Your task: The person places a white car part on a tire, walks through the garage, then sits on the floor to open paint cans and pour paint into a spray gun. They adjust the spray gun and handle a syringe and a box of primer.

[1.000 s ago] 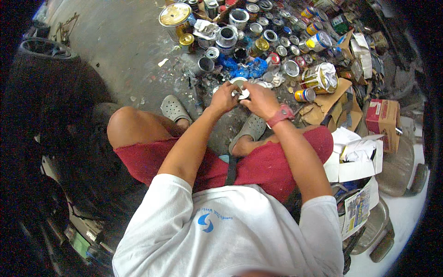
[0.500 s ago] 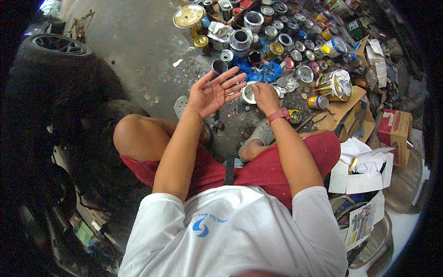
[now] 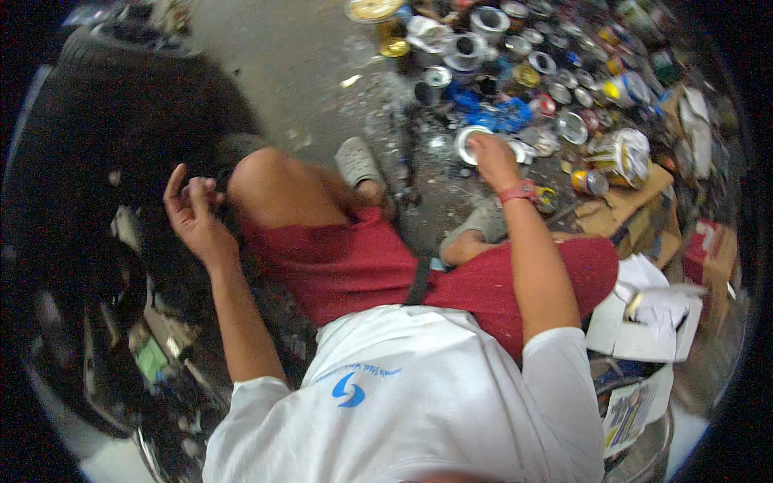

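My left hand (image 3: 196,216) is raised out to the left, beside my bent knee and in front of the dark tyre area. Its fingers are apart and loosely bent, and I see nothing in them. My right hand (image 3: 494,163), with a red watch on the wrist, is over the floor among the paint cans. Its fingers are pressed together at a round, whitish dish or lid (image 3: 461,146). Blur hides whether they grip its rim or something small above it. Crumpled blue plastic (image 3: 511,115) lies just beyond.
Many paint cans (image 3: 467,53) crowd the floor at the far right. A large tyre (image 3: 121,60) stands at the far left. Cardboard (image 3: 636,197) and an open white box (image 3: 636,326) with paper lie on my right. My feet in grey clogs (image 3: 360,165) rest in front.
My left hand has swung left, away from my right hand, toward the tyre. The view has turned, and my right hand stays by the round dish or lid.
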The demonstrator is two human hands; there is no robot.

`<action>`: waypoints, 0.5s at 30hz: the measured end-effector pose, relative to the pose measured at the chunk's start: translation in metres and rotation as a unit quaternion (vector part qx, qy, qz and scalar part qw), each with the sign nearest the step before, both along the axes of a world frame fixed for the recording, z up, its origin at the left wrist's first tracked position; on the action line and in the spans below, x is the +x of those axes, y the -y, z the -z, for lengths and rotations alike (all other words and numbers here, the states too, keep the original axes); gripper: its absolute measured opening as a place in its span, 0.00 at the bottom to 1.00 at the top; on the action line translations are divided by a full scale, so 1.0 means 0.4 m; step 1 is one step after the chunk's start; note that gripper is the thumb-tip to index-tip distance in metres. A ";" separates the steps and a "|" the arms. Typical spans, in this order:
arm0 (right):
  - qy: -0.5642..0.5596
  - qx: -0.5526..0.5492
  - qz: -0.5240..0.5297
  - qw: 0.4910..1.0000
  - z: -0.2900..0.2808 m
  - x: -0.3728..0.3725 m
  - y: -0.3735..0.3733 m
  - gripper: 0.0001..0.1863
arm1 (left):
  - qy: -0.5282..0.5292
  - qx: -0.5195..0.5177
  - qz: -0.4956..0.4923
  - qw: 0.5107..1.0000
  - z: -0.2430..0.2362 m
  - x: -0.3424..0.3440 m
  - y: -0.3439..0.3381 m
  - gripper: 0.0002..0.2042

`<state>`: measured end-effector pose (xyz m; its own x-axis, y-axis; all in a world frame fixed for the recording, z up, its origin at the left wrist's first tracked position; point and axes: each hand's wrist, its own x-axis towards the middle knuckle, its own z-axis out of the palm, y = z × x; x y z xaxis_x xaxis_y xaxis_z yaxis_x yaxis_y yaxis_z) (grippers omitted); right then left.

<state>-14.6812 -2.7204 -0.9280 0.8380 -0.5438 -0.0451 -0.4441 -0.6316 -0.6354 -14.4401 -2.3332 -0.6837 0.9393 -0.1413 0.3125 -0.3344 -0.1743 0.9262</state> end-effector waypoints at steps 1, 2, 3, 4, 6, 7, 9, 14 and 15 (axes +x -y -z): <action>-0.046 -0.002 -0.006 0.999 -0.005 0.001 0.004 0.17 | 0.057 0.069 -0.033 0.995 0.049 0.028 -0.081 0.21; -0.056 -0.004 0.015 0.998 -0.010 0.001 0.008 0.17 | 0.023 0.123 -0.086 0.988 0.110 0.046 -0.164 0.23; -0.075 -0.003 0.053 0.996 -0.013 -0.001 0.013 0.17 | -0.003 0.155 -0.092 0.984 0.177 0.050 -0.245 0.26; -0.095 -0.071 0.067 0.991 -0.015 -0.003 0.017 0.17 | -0.083 0.221 -0.115 0.965 0.243 0.036 -0.316 0.29; -0.052 -0.113 0.074 0.989 -0.011 -0.010 0.020 0.16 | -0.314 0.252 -0.148 0.903 0.351 -0.043 -0.408 0.33; -0.051 -0.117 0.091 0.988 -0.007 -0.013 0.018 0.16 | -0.347 0.251 -0.100 0.898 0.389 -0.100 -0.429 0.30; 0.021 -0.092 0.053 0.994 0.001 -0.017 0.011 0.16 | -0.459 0.193 0.081 0.863 0.431 -0.220 -0.440 0.30; -0.089 -0.020 0.010 0.996 -0.033 -0.014 0.005 0.17 | -0.595 0.111 0.080 0.792 0.388 -0.324 -0.421 0.34; -0.125 -0.031 0.018 0.992 -0.044 -0.013 0.008 0.17 | -0.582 0.114 0.070 0.802 0.358 -0.299 -0.416 0.34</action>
